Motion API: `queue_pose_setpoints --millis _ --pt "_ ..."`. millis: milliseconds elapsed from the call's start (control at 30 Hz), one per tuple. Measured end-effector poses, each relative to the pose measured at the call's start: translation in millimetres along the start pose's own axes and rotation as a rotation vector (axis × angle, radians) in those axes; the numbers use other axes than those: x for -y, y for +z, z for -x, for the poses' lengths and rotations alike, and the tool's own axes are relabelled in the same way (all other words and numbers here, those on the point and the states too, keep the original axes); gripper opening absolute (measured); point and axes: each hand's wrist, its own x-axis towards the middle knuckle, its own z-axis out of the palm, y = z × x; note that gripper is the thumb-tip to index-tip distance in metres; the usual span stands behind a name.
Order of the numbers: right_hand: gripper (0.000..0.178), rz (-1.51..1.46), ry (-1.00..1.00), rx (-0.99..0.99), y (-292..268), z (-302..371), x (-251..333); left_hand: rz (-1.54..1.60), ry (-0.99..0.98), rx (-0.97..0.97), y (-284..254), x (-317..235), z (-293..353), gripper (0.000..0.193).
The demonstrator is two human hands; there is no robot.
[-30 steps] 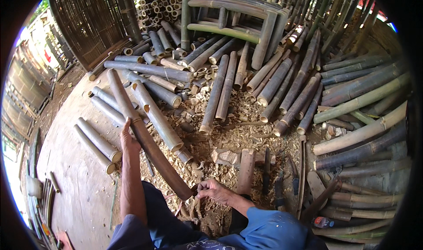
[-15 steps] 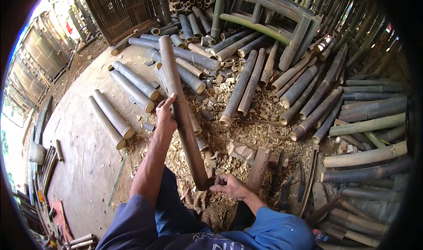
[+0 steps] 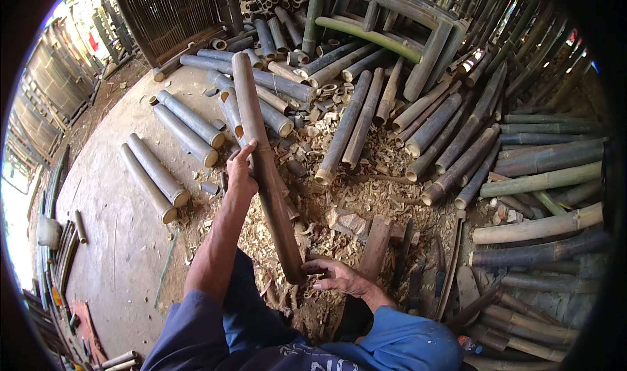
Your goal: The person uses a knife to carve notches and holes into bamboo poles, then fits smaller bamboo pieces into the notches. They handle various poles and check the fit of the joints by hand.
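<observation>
A long brown bamboo pole [image 3: 279,224] slants in front of me, its upper end leaning to the far left and its lower end near my lap. My left hand [image 3: 241,174] grips it around the middle, the thumb lying along its face; the other fingers are mostly behind the pole. Beside the lower end, my right hand [image 3: 334,279] has its fingers stretched out and apart. Its fingertips reach the pole's edge; whether they touch it I cannot tell.
Several cut bamboo lengths [image 3: 189,132] lie on the pale floor at left, with more bamboo pieces [image 3: 548,159] stacked at right. Wood shavings [image 3: 339,142] cover the ground ahead. A bamboo frame [image 3: 392,28] stands at the back. A wooden block [image 3: 375,247] and knife-like blades [image 3: 403,250] lie near my right hand.
My right hand's fingers, curled at the pole's lower end before, have spread open. The left hand keeps its hold, and the view has shifted slightly.
</observation>
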Motion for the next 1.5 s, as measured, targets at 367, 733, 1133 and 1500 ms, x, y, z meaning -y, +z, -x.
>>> queue_pose_setpoints --millis 367,733,1133,1500 --pt "0.050 -0.136 0.031 -0.250 -0.9 5.6 -22.9 0.070 -0.067 0.030 -14.2 -6.4 -19.8 0.052" --pt "0.020 -0.100 0.022 -0.160 0.3 -12.6 -20.8 0.074 -0.022 -0.021 -20.5 -7.8 -14.0 0.044" --pt "0.036 -0.007 0.117 0.066 -1.4 -3.3 -17.5 -0.035 0.110 -0.185 -33.0 3.5 -36.7 0.063" --pt "0.023 -0.082 0.085 0.098 -11.1 -2.7 -7.9 0.092 -0.052 -0.029 -32.5 -9.9 -21.1 0.040"
